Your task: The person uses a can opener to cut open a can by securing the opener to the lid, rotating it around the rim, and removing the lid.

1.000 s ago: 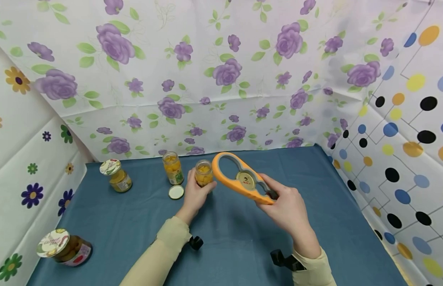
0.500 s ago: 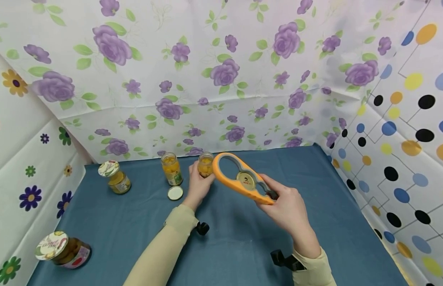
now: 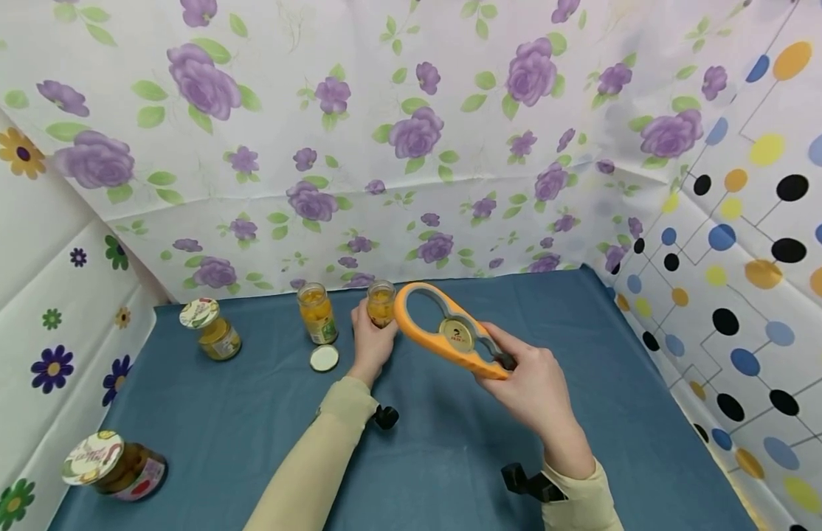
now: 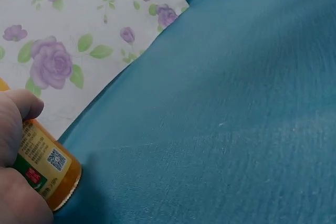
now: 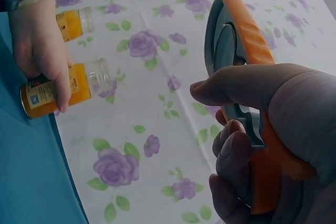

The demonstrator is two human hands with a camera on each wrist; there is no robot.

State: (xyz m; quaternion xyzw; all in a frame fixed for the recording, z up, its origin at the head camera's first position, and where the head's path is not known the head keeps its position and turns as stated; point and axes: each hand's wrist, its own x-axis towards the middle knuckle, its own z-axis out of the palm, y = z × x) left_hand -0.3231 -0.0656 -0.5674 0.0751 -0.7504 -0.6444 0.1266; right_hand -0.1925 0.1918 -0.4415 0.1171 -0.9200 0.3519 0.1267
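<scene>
My left hand (image 3: pixel 373 345) grips a lidless glass jar (image 3: pixel 381 296) of yellow fruit pieces near the back edge of the table. Its label with a QR code (image 4: pixel 56 159) shows in the left wrist view. In my right hand (image 3: pixel 533 380) is an orange and grey jar opener (image 3: pixel 424 339), held up over the table by its narrow end. A gold disc (image 3: pixel 457 334) with a dark mark sits within the opener. To the left of the gripped jar stands another lidless jar (image 3: pixel 318 317) of yellow fruit, with a pale lid (image 3: pixel 324 358) lying in front of it.
A small lidded jar (image 3: pixel 218 338) with yellow contents stands at the back left. Nearer on the left is a larger lidded jar (image 3: pixel 133 472) with brown contents. Flowered sheeting (image 3: pixel 358 162) rises behind the blue cloth (image 3: pixel 444 457), and dotted sheeting (image 3: pixel 750 317) borders the right.
My left hand has moved the jar backward and slightly right, and now stays beside the second open jar. The right hand with the jar opener has kept its place.
</scene>
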